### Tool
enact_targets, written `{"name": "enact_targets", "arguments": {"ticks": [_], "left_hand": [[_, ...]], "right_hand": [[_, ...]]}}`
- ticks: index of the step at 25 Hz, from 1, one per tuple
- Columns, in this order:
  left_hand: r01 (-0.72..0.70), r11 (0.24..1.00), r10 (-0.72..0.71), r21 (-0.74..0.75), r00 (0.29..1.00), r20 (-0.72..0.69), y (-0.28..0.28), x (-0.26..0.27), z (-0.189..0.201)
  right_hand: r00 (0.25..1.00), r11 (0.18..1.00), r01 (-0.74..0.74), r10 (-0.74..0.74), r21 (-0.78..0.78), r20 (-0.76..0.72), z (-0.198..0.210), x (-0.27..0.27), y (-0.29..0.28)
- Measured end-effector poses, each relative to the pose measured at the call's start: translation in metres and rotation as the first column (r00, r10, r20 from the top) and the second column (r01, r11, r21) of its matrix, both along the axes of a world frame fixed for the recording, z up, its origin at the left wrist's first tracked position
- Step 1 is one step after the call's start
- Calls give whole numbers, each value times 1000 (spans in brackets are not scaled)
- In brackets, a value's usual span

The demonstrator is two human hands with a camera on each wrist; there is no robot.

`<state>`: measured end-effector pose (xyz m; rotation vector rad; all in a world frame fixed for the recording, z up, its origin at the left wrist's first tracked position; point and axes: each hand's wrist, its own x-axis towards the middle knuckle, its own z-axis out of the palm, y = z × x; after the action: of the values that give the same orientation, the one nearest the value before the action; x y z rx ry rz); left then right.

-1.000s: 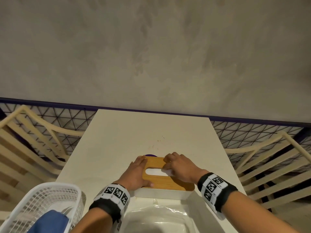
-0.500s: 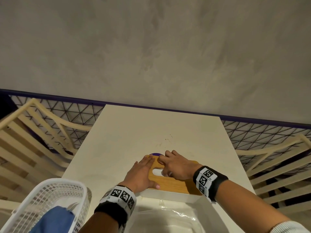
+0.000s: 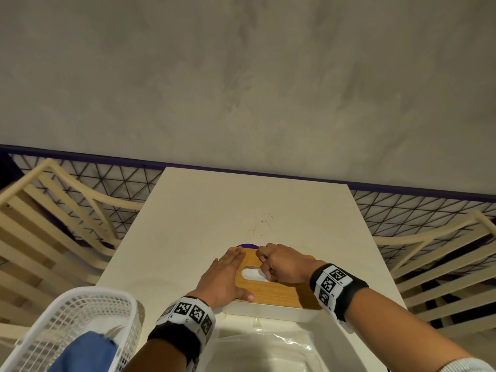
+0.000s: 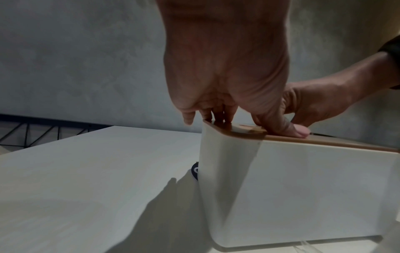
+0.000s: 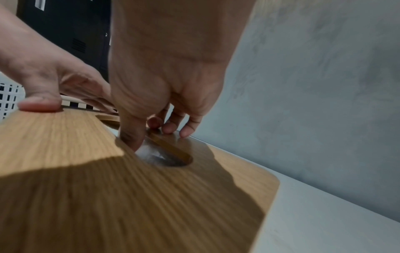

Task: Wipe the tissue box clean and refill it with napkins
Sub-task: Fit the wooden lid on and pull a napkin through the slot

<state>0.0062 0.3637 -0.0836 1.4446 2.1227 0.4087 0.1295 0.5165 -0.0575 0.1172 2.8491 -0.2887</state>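
The tissue box has a white body and a wooden lid and stands on the white table near its front. My left hand lies flat on the lid's left end, thumb on the near edge; the left wrist view shows the left hand pressing on that corner of the box. My right hand is curled over the oval slot. In the right wrist view the right hand's thumb dips into the slot and pinches the white napkin there.
A white mesh basket holding a blue cloth stands at the near left. A white bin with a clear plastic liner sits just in front of the box. A purple disc peeks out behind it. Wooden chairs flank the table.
My right hand has slid left along the lid and curled, its thumb going down into the slot. The left hand has stayed flat on the lid.
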Motion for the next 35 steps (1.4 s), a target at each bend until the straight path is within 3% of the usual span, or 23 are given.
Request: {"name": "enact_targets", "arguments": {"ticks": [12,17,21,26,32,35], "left_hand": [[-2,1000,2,-26,1000,19,-1,0,1],[-7,1000,8,-28,1000,30,-1,0,2],[-10,1000,11,-28,999,30,-1,1,2],[14,997,-17,-72,999,-36,5,5,11],[-152,985,165,82,970,-178,28,32,17],[-215,972,229,90,955,-189,35,33,15]], "right_hand": [[1000,997,-9,7,-78,-29,1,2,2],[994,960,107,-108,-258,9,8,-1,9],[968,881,252,-236,-401,90,15,-2,13],[933,810,360,-319,-463,167,20,-5,17],[920,771,389,-355,-505,166,21,-1,12],[873,737,446,-484,-509,64,14,4,6]]}}
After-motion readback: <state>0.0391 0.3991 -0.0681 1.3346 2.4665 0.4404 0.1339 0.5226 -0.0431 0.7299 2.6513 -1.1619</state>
